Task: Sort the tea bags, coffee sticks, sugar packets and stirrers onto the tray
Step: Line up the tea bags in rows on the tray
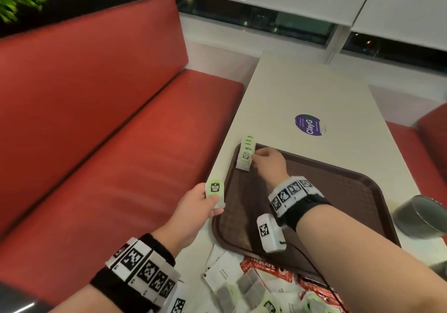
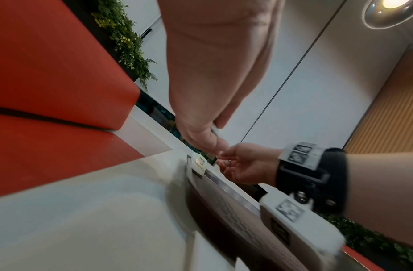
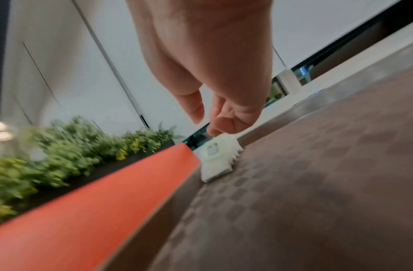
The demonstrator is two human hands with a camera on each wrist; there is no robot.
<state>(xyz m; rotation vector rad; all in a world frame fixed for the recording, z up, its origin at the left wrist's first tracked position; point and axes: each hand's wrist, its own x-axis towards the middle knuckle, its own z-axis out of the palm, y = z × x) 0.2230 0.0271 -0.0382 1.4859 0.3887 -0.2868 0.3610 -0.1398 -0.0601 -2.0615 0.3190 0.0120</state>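
Note:
A brown tray (image 1: 338, 191) lies on the white table. A row of green-and-white tea bags (image 1: 245, 154) stands along the tray's far left corner. My right hand (image 1: 256, 154) reaches across the tray, its fingertips (image 3: 214, 130) touching the top of that row (image 3: 216, 157) while the thumb stays clear. My left hand (image 1: 213, 202) hovers at the tray's left rim and pinches one tea bag (image 1: 214, 191) between thumb and fingers. The left wrist view shows that bag only edge-on under the thumb (image 2: 210, 141), with the tea bag row (image 2: 199, 164) beyond it.
Near the table's front edge lies a loose pile of white sugar packets (image 1: 221, 274), red coffee sticks (image 1: 266, 268) and more tea bags (image 1: 245, 286). A metal cup (image 1: 420, 215) stands right of the tray. A round sticker (image 1: 310, 125) marks the table. A red bench (image 1: 108, 131) runs along the left.

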